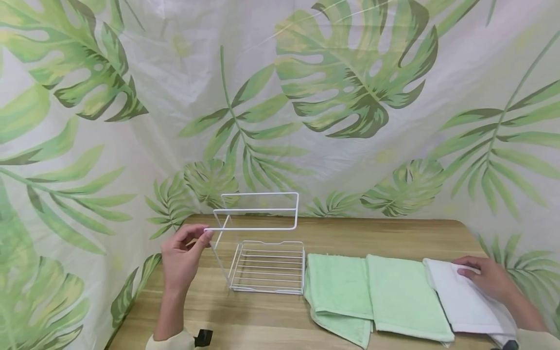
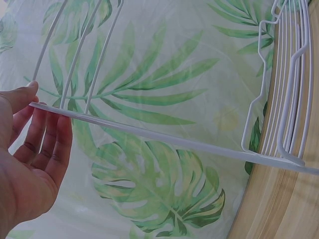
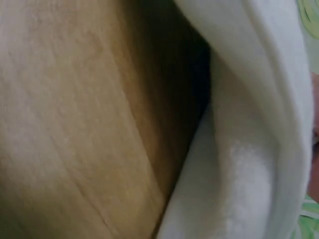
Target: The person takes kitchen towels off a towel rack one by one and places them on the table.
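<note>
A white wire rack (image 1: 267, 291) stands on the table, with a slatted bottom shelf and a top frame of rails on one side upright. My left hand (image 1: 183, 255) pinches the left corner of that top frame between thumb and fingers; the left wrist view shows the fingertips (image 2: 64, 122) under the bar. Over at the right, my right hand (image 1: 487, 274) grips the upper edge of a folded white towel (image 1: 465, 301). In the right wrist view, the raised towel (image 3: 249, 149) hides most of this hand.
Two folded light green towels, a left one (image 1: 339, 287) and a middle one (image 1: 407, 296), lie between the rack and the white towel, their edges overlapping. A leaf-patterned curtain (image 1: 262, 97) hangs behind and beside the wooden table (image 1: 258, 318).
</note>
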### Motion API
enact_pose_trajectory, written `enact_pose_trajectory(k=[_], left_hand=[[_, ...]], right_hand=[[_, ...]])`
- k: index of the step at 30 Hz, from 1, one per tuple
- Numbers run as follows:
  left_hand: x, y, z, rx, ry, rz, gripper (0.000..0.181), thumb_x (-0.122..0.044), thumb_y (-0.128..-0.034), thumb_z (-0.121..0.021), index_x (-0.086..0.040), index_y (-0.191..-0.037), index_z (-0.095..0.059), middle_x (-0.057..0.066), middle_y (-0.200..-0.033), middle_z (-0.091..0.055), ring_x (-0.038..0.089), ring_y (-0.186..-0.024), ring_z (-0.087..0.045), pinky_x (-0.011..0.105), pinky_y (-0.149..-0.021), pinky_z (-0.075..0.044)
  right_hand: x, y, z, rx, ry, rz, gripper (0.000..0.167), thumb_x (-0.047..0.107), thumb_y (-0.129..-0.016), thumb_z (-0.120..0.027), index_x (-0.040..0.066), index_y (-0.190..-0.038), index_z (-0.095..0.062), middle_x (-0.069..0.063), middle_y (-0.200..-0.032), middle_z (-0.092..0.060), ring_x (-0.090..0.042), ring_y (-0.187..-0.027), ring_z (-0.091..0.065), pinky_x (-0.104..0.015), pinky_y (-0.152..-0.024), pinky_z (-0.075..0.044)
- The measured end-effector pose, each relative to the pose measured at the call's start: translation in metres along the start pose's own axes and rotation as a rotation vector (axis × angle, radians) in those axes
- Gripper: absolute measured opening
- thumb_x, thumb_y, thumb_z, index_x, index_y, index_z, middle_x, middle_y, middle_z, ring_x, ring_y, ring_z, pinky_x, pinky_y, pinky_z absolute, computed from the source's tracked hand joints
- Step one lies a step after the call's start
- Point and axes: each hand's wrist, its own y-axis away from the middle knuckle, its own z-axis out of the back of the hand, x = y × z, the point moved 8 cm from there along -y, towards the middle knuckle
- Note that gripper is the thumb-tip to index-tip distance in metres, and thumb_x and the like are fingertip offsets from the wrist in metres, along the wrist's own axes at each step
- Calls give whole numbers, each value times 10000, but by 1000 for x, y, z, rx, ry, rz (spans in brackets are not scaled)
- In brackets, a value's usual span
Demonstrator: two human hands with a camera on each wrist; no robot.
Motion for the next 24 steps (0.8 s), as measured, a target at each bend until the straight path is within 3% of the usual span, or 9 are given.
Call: enact_pose_trajectory(k=[3,7,9,11,13,14,20,24], left_hand=[[0,1,0,3,-2,-7,153,147,-903,-766,179,-1041,-709,-26,-888,-743,54,-772,-734,203,-661,-658],[-1,1,0,5,-1,-20,149,167,-899,-755,161,-1044,-716,-48,-893,-747,51,-774,-730,188,-660,-651],[-1,1,-1,6,-4,-21,152,168,-898,-755,155,-1046,-718,-48,-897,-746,52,-775,-729,180,-659,-647],[-1,1,-1,6,-12,-20,149,159,-901,-760,142,-1045,-726,-44,-900,-745,54,-774,-729,179,-659,-646],[-1,0,-1,7,-25,-18,146,149,-901,-767,129,-1042,-734,-43,-896,-744,54,-771,-729,186,-659,-649],[0,0,-1,7,-31,-16,146,142,-903,-769,130,-1044,-733,-44,-895,-744,53,-770,-729,190,-659,-651],[0,0,-1,7,-51,1,168,135,-906,-770,175,-1057,-706,-51,-889,-741,46,-774,-728,200,-666,-657],[0,1,0,0,-51,12,145,153,-902,-762,143,-1042,-725,-41,-890,-735,47,-777,-730,205,-670,-661]], right_hand=[[-2,3,-1,-14,12,1,119,127,-897,-858,140,-1009,-821,-19,-985,-822,202,-959,-535,-91,-723,-443],[0,5,1,-21,39,-15,119,131,-906,-851,129,-1021,-819,-158,-1023,-815,136,-936,-588,-156,-705,-463],[5,7,4,-29,62,-28,130,118,-918,-835,92,-1044,-811,-216,-1047,-800,-34,-928,-708,-249,-727,-505],[10,9,8,-30,75,-51,185,108,-945,-800,26,-1111,-785,-288,-1113,-770,-319,-977,-769,-428,-767,-571],[15,13,13,-36,91,-80,268,107,-970,-764,-46,-1188,-735,-367,-1183,-718,-598,-1051,-682,-621,-794,-556],[17,15,15,-38,95,-94,309,113,-984,-746,-78,-1223,-702,-406,-1218,-683,-666,-1074,-631,-691,-801,-532],[40,31,30,-127,85,-101,434,164,-1020,-702,-133,-1320,-600,-492,-1296,-574,-728,-1123,-529,-754,-885,-459],[55,44,35,-169,56,-82,480,184,-1035,-694,-155,-1350,-566,-498,-1318,-550,-700,-1171,-504,-792,-1033,-368]])
